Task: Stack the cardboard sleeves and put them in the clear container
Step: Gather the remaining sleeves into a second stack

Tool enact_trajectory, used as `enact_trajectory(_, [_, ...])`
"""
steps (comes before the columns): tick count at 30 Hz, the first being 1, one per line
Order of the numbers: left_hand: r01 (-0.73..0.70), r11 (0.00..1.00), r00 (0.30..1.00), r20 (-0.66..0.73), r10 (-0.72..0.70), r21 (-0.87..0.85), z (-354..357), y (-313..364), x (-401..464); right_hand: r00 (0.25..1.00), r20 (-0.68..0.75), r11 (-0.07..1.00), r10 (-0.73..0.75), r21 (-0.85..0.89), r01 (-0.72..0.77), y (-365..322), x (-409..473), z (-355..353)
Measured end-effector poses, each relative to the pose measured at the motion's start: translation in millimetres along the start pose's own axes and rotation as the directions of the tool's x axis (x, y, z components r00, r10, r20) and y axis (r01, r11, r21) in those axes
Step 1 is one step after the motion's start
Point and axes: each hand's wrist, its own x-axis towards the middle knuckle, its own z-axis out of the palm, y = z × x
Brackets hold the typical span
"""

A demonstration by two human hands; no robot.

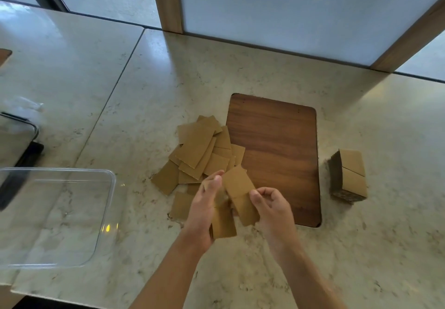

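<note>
Your left hand (204,208) grips a small stack of flat brown cardboard sleeves (222,224). Your right hand (273,208) pinches one brown sleeve (239,193) over it. The clear plastic container (106,222) sits at the counter's left edge.

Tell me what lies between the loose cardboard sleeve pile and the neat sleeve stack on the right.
Head view: the dark wooden board lies between the loose pile and the stack.
</note>
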Motion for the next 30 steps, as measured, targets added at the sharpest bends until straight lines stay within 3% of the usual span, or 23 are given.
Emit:
enact_trajectory(4, [-0.039, 0.996, 0.997, -0.069, 0.045, 0.085, 3, 0, 2, 0.995, -0.022, 0.991, -0.095, -0.097, 0.092, 1, -8, 23])
enact_trajectory(7, [-0.026, 0.996, 0.999, -0.038, 0.03, 0.088, 0, 3, 1, 0.976, 0.069, 0.898, -0.207, -0.383, 0.217, 5, -11, 33])
enact_trajectory(9, [-0.026, 0.999, 0.999, -0.038, 0.027, 0.021, -4, 4, 1, 0.964, 0.099, 0.863, -0.246, -0.431, 0.264, 7, -8, 36])
enact_trajectory(12, [-0.095, 0.988, 0.99, -0.112, 0.082, -0.12, -16, 7, 3, 0.957, -0.017, 0.811, -0.29, -0.536, 0.237, 6, 9, 30])
enact_trajectory(14, [-0.133, 0.973, 0.982, -0.159, 0.103, -0.188, -25, 11, 1, 0.963, 0.064, 0.574, -0.263, -0.791, 0.21, 8, 17, 25])
enact_trajectory(15, [-0.14, 0.968, 0.979, -0.177, 0.103, -0.21, -31, 12, -1, 0.961, 0.117, 0.421, -0.251, -0.881, 0.217, 10, 19, 26])
enact_trajectory(16, [-0.136, 0.965, 0.978, -0.188, 0.094, -0.225, -36, 14, -2, 0.955, 0.148, 0.335, -0.255, -0.914, 0.231, 12, 20, 26])
enact_trajectory(18, [-0.105, 0.969, 0.978, -0.201, 0.059, -0.225, -43, 16, -3, 0.948, 0.145, 0.399, -0.284, -0.881, 0.254, 11, 21, 22])
enact_trajectory(20, [-0.081, 0.979, 0.977, -0.208, 0.041, -0.189, -47, 17, -3, 0.966, 0.06, 0.626, -0.25, -0.751, 0.209, 5, 23, 14])
enact_trajectory(22, [-0.097, 0.989, 0.975, -0.21, 0.071, -0.114, -46, 17, -1, 0.988, -0.018, 0.822, -0.152, -0.557, 0.116, -4, 24, 6])
enact_trajectory(24, [-0.129, 0.99, 0.974, -0.197, 0.117, -0.051, -39, 19, 0, 0.997, -0.007, 0.954, -0.079, -0.29, 0.073, -15, 20, 7])
enact_trajectory(26, [-0.11, 0.994, 0.983, -0.146, 0.11, 0.009, -29, 21, 2, 0.999, 0.046, 0.994, -0.015, -0.11, 0.02, -20, 14, 19])
enact_trajectory(27, [-0.073, 0.997, 0.99, -0.122, 0.077, 0.035, -24, 20, 3, 0.997, 0.076, 0.995, 0.016, -0.1, -0.008, -20, 9, 29])
enact_trajectory(29, [0.002, 0.996, 0.995, -0.102, 0.007, 0.086, -16, 17, 4, 0.986, 0.165, 0.982, 0.018, -0.189, 0.013, -13, -3, 51])
enact_trajectory(30, [0.014, 0.997, 0.994, -0.109, -0.006, 0.074, -17, 17, 5, 0.977, 0.209, 0.944, -0.04, -0.314, 0.105, -7, -7, 61])
